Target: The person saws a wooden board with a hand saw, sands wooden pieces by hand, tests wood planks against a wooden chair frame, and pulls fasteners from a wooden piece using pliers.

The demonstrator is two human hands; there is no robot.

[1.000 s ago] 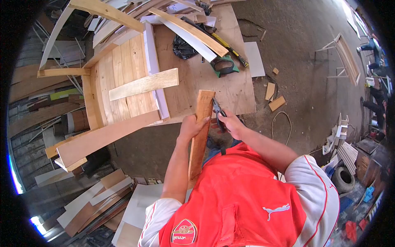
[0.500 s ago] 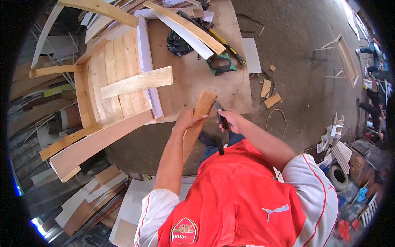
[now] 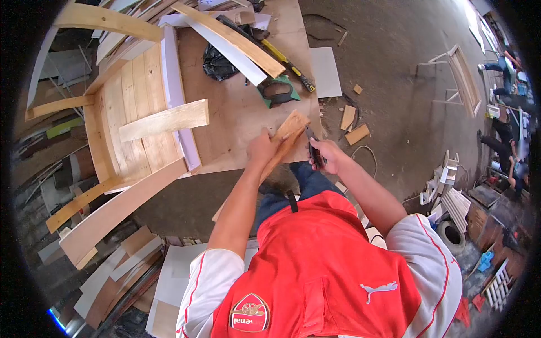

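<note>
My left hand (image 3: 262,147) is closed around a wooden board (image 3: 293,124), which is tilted so that a face and a long edge show. The board's far end lies over the worktable (image 3: 225,138), close to its near edge. In my right hand (image 3: 331,156) is a dark hand tool (image 3: 313,149) with a narrow tip, and the fingers are wrapped round its handle. That tip is right beside the board's far end; whether they touch I cannot tell. The tool's exact kind is not clear.
A handsaw with a green handle (image 3: 277,92), a yellow-black tool (image 3: 287,61) and a black bag (image 3: 218,63) lie on the table. To the left stands a wooden frame (image 3: 132,90) with a loose plank (image 3: 166,120) across it. Offcuts (image 3: 357,134) litter the floor.
The board has turned on its long axis, showing more of its edge. My left hand has shifted its grip towards the far end. The surroundings have slid left in view.
</note>
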